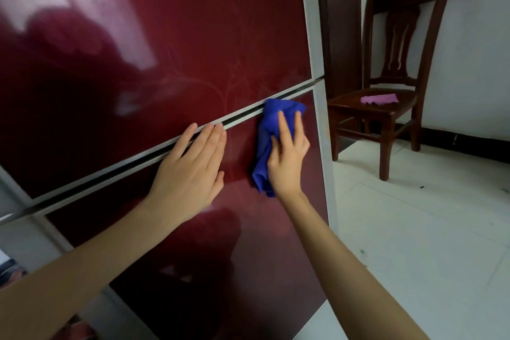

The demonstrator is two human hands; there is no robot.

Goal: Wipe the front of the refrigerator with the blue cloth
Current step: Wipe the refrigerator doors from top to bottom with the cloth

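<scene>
The right hand [287, 157] lies flat with straight fingers on the blue cloth [265, 130], pressing the bunched cloth against the glossy dark-red front of the refrigerator [193, 36], on the lower door just under the seam [110, 171] between the two doors and near the fridge's right edge. The left hand [190, 168] holds nothing and rests open-palmed on the lower door beside the cloth, its fingertips reaching across the seam. To the right, a wooden chair [400, 63] stands on the pale tiled floor [414, 229] with a purple cloth [379, 98] on its seat.
</scene>
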